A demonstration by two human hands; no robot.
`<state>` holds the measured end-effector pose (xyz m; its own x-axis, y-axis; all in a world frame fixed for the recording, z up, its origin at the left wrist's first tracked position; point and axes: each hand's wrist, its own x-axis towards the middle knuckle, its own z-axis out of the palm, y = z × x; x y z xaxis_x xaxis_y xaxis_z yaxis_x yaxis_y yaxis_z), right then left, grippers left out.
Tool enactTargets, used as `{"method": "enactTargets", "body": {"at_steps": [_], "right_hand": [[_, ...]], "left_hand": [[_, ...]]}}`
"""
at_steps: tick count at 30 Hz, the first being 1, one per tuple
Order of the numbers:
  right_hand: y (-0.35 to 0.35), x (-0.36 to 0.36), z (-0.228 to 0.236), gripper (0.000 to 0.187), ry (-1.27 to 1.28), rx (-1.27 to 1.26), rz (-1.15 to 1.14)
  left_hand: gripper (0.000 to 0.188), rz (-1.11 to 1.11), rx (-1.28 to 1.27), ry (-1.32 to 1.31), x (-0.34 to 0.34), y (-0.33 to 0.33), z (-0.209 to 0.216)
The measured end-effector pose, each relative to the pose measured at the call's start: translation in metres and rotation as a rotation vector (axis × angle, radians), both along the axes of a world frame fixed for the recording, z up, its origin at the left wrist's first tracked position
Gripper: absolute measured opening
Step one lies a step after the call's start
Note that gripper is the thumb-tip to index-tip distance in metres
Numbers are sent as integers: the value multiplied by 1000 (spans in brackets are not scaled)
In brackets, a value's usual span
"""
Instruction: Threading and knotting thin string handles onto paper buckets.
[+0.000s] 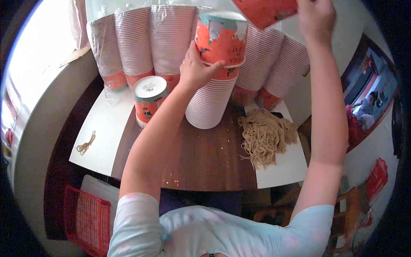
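Observation:
A tall stack of paper buckets [209, 105] stands upside down on the table, its white rims nested close together. On top sits an orange and teal paper bucket [221, 43], base up, its print patchy. My left hand [199, 68] closes on this bucket near its lower rim, fingers against its side. Raised at the upper right, my right hand [317, 21] is slightly blurred and grips another orange paper bucket [267, 10], partly cut off by the picture's upper edge. To the left of my forearm, an upturned orange bucket [150, 90] shows its white base.
Tall bucket stacks [133, 43] in clear plastic line the back. Beige cords [267, 135] lie heaped at the table's right, a small cord bundle [86, 143] at its left. A red basket [87, 218] stands lower left. Through an opening, another person [368, 105] is visible.

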<state>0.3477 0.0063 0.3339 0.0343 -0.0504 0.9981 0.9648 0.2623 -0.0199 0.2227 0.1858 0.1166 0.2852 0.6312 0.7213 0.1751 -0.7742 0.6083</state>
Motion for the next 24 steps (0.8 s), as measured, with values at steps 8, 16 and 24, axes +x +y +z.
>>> {"method": "enactTargets", "body": {"at_steps": [8, 16, 24], "right_hand": [[-62, 33, -197, 25, 1138, -134, 913], [-78, -37, -385, 39, 1810, -331, 1312], [-84, -22, -324, 46, 1360, -984, 884]], "left_hand": [[63, -304, -225, -309, -48, -40, -18], [54, -519, -552, 19, -119, -104, -59], [49, -344, -600, 138, -157, -100, -78]]}}
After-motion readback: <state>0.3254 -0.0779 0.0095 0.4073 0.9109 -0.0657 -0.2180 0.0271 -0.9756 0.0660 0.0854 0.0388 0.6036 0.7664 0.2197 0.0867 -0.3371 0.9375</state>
